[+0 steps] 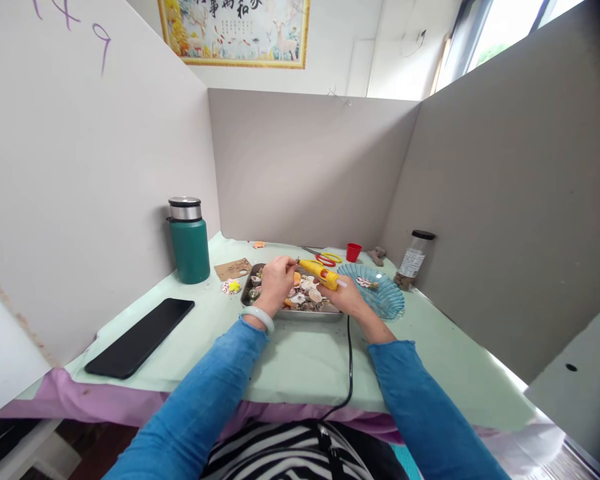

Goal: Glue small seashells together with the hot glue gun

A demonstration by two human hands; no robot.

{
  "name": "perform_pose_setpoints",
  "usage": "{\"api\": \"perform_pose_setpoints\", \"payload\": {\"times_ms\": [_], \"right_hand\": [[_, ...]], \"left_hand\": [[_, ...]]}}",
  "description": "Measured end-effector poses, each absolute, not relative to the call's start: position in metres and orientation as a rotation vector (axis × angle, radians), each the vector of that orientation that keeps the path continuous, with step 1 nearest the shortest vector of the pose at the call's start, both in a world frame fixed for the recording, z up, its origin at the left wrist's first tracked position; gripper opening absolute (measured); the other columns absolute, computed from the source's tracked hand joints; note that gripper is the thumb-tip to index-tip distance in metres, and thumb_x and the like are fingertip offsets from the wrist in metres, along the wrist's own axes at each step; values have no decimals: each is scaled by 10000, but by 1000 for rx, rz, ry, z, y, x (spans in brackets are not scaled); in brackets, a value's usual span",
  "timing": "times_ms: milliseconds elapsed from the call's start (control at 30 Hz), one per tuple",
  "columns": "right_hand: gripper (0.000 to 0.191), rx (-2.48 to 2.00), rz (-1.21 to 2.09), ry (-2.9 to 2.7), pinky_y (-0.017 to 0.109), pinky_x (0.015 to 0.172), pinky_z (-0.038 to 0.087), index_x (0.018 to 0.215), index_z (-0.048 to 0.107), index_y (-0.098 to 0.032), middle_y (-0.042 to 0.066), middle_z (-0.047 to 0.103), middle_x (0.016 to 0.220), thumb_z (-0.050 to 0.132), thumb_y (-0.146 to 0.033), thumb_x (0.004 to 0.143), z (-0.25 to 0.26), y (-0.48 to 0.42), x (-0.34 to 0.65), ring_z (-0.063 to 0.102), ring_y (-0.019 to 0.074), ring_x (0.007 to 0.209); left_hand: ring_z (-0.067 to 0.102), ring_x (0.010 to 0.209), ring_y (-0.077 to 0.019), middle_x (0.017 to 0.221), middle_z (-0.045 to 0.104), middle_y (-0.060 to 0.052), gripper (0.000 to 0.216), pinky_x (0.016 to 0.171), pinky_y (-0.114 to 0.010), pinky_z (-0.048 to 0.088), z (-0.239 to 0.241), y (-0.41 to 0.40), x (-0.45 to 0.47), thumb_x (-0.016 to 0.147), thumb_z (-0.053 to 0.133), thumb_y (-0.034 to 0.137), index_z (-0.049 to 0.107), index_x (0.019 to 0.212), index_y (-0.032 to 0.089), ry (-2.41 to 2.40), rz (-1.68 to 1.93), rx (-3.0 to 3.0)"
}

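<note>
My right hand (347, 295) is closed around a yellow glue gun (320, 273), whose nozzle points left toward my left hand. A black cord (350, 360) runs from the gun back to the table's near edge. My left hand (277, 279) is pinched shut on a small piece that I cannot make out, held just at the gun's tip. Both hands hover over a metal tray (260, 309) filled with several seashells. A blue shell-shaped glass dish (387, 297) sits right of the tray with a small item in it.
A green flask (189, 241) stands at the left, a black phone (140, 337) lies near the front left. Scissors (325, 257), a red cup (353, 252), a glass jar (414, 257) and a brown card (233, 269) sit behind. Grey partition boards enclose the table.
</note>
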State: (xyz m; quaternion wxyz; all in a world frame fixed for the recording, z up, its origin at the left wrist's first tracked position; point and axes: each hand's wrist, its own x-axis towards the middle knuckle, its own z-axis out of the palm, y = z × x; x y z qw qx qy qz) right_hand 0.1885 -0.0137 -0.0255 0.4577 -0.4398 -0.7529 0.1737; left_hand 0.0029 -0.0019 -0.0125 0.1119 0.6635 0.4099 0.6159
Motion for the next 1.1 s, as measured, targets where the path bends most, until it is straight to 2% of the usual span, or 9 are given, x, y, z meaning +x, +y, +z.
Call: {"api": "perform_pose_setpoints", "payload": {"times_ms": [167, 533, 1100], "right_hand": [[256, -1086, 439, -1838, 282, 646, 463, 868, 688, -156, 19, 650, 708, 541, -246, 679, -25, -14, 188, 597, 175, 672], [251, -1079, 446, -1868, 265, 646, 456, 872, 695, -174, 7, 643, 694, 539, -242, 689, -25, -15, 188, 589, 159, 661], [208, -1104, 436, -1844, 267, 616, 442, 822, 666, -162, 4, 624, 683, 545, -253, 680, -25, -15, 188, 561, 152, 627]], "left_hand": [[537, 770, -183, 755, 591, -48, 81, 739, -251, 379, -12, -3, 3, 732, 643, 147, 644, 695, 219, 1192, 1788, 1988], [581, 754, -172, 795, 648, -49, 102, 716, -277, 414, -13, -3, 2, 804, 537, 136, 630, 779, 171, 1596, 1685, 2327], [601, 752, -168, 801, 669, -50, 103, 702, -270, 429, -13, -4, 3, 813, 545, 147, 641, 782, 169, 1623, 1639, 2427]]}}
